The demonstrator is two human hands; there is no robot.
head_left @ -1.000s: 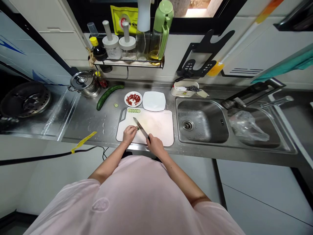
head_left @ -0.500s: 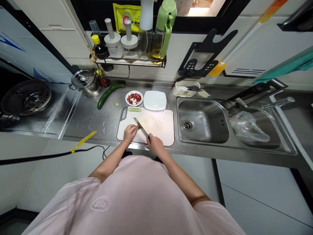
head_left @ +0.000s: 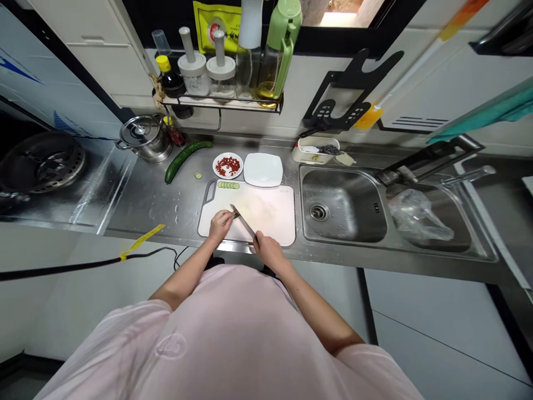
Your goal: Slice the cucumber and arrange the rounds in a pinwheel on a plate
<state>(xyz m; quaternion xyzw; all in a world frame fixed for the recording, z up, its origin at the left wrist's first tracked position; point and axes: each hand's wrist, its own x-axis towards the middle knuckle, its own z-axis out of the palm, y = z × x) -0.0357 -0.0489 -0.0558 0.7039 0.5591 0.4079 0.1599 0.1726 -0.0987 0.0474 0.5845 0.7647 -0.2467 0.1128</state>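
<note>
My right hand [head_left: 268, 250] is shut on the handle of a steel kitchen knife [head_left: 244, 223], whose blade rests on a white plastic cutting board [head_left: 266, 214]. My left hand [head_left: 220, 225] holds a small green piece of cucumber [head_left: 236, 215] against the blade. A row of cucumber slices [head_left: 229, 185] lies at the board's far edge. Beyond the board are a whole cucumber [head_left: 187, 161], a loose slice [head_left: 198, 175], a plate of chopped red chilli [head_left: 227, 165] and a white square plate [head_left: 262, 169].
A steel sink [head_left: 343, 205] lies right of the board, with a plastic bag [head_left: 420, 215] in its second basin. Left stand a lidded steel pot [head_left: 145, 139] and a gas burner [head_left: 41, 161]. Bottles and jars sit on a rack [head_left: 220, 105] behind.
The knife and my right hand have shifted slightly right and toward me on the board. My left hand stays at the green piece.
</note>
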